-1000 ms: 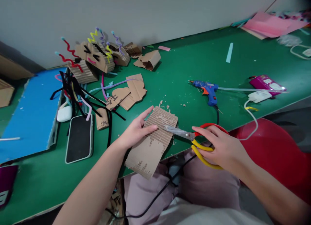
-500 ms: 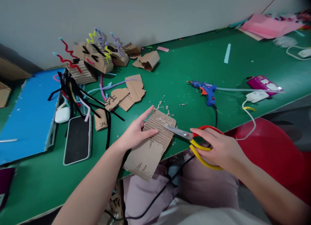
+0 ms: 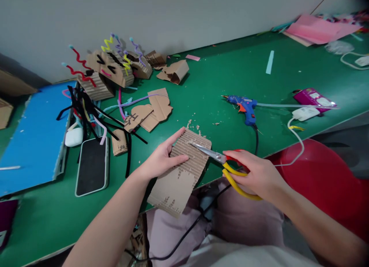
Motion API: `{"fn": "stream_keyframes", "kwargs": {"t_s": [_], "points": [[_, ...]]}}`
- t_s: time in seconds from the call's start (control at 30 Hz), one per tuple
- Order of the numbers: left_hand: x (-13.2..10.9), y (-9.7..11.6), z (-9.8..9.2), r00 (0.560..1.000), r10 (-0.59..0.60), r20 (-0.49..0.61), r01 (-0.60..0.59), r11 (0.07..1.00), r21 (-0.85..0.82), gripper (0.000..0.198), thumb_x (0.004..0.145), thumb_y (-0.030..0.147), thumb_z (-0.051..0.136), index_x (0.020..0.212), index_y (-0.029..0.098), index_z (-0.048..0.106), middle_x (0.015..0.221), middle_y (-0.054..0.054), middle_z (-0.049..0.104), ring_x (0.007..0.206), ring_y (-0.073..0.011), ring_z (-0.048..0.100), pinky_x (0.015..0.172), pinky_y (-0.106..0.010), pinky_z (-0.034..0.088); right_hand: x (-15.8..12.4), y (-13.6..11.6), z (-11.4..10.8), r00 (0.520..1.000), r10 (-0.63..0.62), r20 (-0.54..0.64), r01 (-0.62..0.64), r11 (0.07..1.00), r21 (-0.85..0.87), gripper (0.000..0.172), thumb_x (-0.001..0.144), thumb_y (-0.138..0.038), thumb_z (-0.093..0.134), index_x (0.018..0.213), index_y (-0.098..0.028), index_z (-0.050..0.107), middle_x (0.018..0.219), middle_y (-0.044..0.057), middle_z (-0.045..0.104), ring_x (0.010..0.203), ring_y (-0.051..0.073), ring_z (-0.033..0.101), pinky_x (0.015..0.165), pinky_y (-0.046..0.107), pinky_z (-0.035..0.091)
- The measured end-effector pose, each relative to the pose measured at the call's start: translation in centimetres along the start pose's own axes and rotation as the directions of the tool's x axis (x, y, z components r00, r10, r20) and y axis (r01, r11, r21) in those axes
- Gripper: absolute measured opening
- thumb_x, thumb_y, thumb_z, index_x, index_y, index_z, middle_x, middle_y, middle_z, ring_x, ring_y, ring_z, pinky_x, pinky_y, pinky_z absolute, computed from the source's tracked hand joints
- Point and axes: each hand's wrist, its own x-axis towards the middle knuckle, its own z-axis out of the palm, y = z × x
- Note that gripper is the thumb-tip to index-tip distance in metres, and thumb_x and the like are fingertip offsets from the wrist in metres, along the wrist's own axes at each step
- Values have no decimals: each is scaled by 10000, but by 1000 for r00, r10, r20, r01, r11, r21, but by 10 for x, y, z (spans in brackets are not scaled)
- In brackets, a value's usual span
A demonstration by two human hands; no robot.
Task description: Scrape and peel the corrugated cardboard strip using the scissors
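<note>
My left hand (image 3: 165, 157) grips a piece of corrugated cardboard (image 3: 173, 186) by its left edge, thumb on top. The upper part of the cardboard shows bare ridges; the lower part keeps its smooth paper layer. My right hand (image 3: 256, 174) holds scissors (image 3: 217, 156) with red and yellow handles. Their blades look closed, and the tips lie over the ridged surface. Small cardboard scraps (image 3: 198, 128) are scattered just beyond the top edge. The cardboard's lower end sticks out past the table edge over my lap.
A blue glue gun (image 3: 242, 105) lies to the right, near a purple box (image 3: 313, 100) and a white plug with a cable. At left are a phone (image 3: 92, 167), pipe cleaners (image 3: 83, 109), cardboard cutouts (image 3: 160, 105) and decorated cardboard figures (image 3: 108, 69). A red stool (image 3: 319, 178) stands at right.
The scissors' tips have slid a little left and up over the ridged cardboard, with my right hand following. The cardboard has shifted slightly to the right.
</note>
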Motion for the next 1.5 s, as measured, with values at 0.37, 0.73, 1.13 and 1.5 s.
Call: {"fn": "stream_keyframes", "kwargs": {"t_s": [0.37, 0.73, 1.13, 1.5], "points": [[-1, 2, 0, 998, -15, -62, 16, 1000, 27, 907, 728, 343, 680, 1434, 370, 112, 1453, -52, 355, 1065, -279, 585, 872, -433, 507, -2, -2, -4, 996, -81, -23, 73, 970, -233, 553, 721, -448, 622, 1234, -274, 511, 822, -9, 583, 594, 91, 565, 430, 192, 393], [-1, 1, -1, 995, 42, -92, -32, 993, 112, 888, 706, 349, 699, 1432, 322, 188, 1497, -37, 262, 1301, -304, 356, 1044, -441, 342, -3, -2, -2, 976, -193, -96, 161, 950, -269, 455, 777, -383, 573, 1202, -228, 527, 847, 2, 630, 637, 90, 593, 449, 199, 379], [-1, 0, 1, 998, 27, -49, -25, 999, 37, 883, 725, 312, 688, 1437, 308, 167, 1500, -63, 252, 1265, -296, 413, 1028, -439, 366, 0, -3, 8, 978, -208, -31, 195, 951, -242, 469, 786, -394, 551, 1226, -238, 514, 923, 27, 656, 675, 131, 606, 488, 235, 398], [-2, 1, 0, 1000, -1, -24, 1, 1000, 18, 894, 745, 334, 671, 1433, 372, 101, 1494, -52, 269, 1151, -291, 536, 932, -425, 467, 9, -4, -7, 997, 25, -69, -31, 996, -88, 504, 736, -413, 609, 1207, -258, 516, 984, 26, 640, 711, 142, 626, 540, 234, 461]]}}
